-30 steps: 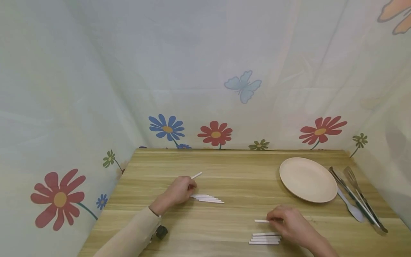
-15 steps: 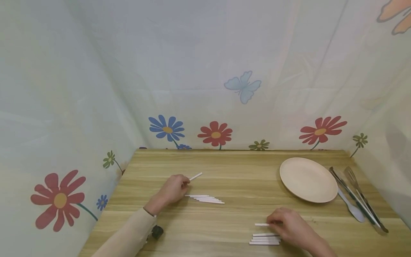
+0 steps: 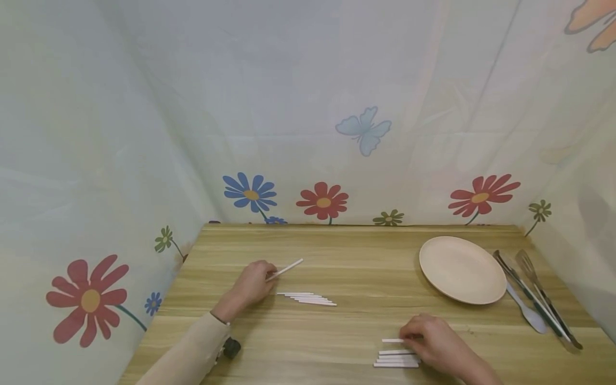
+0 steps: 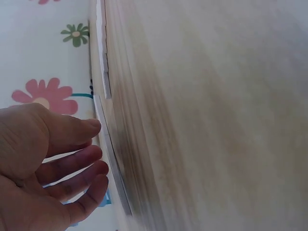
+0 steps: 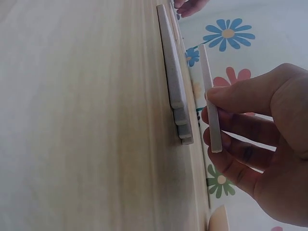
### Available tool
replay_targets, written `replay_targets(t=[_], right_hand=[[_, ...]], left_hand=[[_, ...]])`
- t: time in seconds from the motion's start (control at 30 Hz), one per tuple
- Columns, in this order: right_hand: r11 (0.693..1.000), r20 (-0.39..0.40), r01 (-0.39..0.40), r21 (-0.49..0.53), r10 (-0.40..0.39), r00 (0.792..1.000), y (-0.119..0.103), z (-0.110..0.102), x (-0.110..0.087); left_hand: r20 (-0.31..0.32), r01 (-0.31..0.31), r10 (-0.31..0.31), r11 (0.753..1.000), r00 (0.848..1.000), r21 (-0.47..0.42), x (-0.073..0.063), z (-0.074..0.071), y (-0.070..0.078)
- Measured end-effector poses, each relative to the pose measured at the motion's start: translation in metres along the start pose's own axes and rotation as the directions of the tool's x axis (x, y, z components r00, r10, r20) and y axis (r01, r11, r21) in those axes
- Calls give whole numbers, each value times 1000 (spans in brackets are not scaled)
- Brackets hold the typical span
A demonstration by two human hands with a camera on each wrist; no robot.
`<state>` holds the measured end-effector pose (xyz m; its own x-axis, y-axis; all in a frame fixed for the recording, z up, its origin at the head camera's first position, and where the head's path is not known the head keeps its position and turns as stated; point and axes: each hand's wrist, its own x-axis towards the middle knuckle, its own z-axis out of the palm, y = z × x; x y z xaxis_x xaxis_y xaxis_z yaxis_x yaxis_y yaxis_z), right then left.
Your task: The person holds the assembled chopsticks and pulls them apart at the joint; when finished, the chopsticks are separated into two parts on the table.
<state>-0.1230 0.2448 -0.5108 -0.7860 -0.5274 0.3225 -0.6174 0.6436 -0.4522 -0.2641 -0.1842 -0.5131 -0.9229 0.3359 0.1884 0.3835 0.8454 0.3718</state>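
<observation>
My left hand is beside the near end of a slanted white stick on the table. In the left wrist view its fingers are loosely bent, the thumb spread from them, and they do not close round that stick. Several white sticks lie in a staggered row just in front of this hand. My right hand pinches another white stick between thumb and fingers, held above the table. Below it several white sticks lie side by side.
A cream plate lies at the right of the wooden table. Beside it are a light-coloured spoon, a fork and other long-handled utensils. Flower-patterned curtains stand round the table.
My left hand has drawn back to the left, uncovering more of the slanted stick, which stays in place. The right hand has brought its stick slightly nearer to the row below.
</observation>
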Motion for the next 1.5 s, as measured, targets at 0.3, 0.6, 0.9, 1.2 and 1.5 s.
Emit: replay_targets(t=[0.3, 0.6, 0.9, 1.2, 1.5], right_hand=[[999, -38, 42, -24, -43, 998, 2, 3, -2], [999, -7, 23, -31, -23, 1000, 3, 3, -2], [999, 18, 3, -33, -3, 1000, 3, 3, -3], [997, 97, -66, -38, 69, 993, 2, 1, -2], [998, 109, -55, -8, 55, 993, 1, 0, -2]], left_hand=[[22, 41, -42, 998, 999, 41, 1, 0, -7], [48, 45, -48, 997, 998, 61, 1, 1, -10], [52, 61, -64, 997, 997, 56, 2, 1, -11], [56, 54, -57, 998, 997, 45, 1, 0, -12], [53, 48, -51, 998, 997, 46, 2, 1, -12]])
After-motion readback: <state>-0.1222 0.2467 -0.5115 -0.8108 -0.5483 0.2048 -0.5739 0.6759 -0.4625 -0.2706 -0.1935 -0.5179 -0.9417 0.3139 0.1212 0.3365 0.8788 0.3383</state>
